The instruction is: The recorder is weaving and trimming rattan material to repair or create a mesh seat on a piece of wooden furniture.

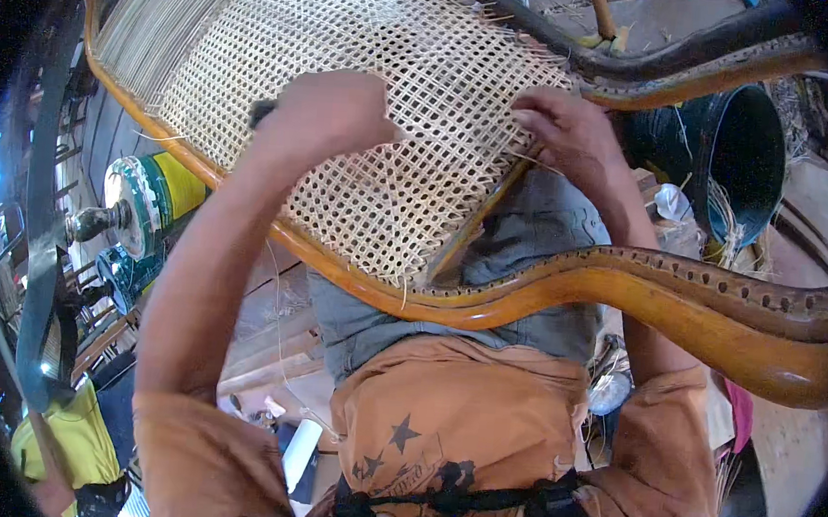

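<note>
One dark bucket [705,144] near right hand [576,140]

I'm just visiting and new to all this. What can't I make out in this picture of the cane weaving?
All in the head view:
- Left hand: its fingertips are hidden behind its own back.
- Green bucket: the inside is mostly too dark.
- Curved wooden rail: its right end is cut off by the dark rim.
</note>
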{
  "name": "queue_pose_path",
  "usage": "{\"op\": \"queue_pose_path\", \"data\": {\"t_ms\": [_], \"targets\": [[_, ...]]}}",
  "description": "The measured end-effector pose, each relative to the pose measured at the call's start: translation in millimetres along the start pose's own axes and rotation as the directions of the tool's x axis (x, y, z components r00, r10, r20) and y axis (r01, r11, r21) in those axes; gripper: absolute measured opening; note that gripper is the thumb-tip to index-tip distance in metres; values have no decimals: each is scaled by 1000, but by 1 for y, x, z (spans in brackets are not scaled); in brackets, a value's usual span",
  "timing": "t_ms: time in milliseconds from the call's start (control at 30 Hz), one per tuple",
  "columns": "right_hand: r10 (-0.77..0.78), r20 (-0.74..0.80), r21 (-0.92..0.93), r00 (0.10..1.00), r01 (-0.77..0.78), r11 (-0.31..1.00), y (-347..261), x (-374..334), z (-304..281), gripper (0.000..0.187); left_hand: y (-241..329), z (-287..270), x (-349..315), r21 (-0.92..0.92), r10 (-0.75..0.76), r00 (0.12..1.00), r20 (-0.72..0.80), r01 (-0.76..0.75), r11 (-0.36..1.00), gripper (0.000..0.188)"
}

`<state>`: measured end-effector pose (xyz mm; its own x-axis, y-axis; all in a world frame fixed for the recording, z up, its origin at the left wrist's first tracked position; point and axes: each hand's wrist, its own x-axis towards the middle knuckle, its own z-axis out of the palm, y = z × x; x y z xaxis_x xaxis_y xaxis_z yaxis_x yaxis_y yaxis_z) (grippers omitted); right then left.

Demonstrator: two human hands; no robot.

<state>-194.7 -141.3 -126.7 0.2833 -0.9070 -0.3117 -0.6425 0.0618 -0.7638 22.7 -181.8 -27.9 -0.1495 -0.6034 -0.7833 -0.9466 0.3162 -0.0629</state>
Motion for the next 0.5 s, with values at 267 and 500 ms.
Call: {"op": "queue_pose_path", "data": {"t_ms": [267, 500], "targets": [[-92, 252, 230, 963, 32, 973, -15, -6, 6, 25, 23, 9, 1, -48, 114, 964, -241, -129, 990, 30], [40, 195, -136, 980, -14, 991, -12, -8, 14, 23, 46, 18, 31, 91, 235, 970, -62, -229, 969, 21]]}}
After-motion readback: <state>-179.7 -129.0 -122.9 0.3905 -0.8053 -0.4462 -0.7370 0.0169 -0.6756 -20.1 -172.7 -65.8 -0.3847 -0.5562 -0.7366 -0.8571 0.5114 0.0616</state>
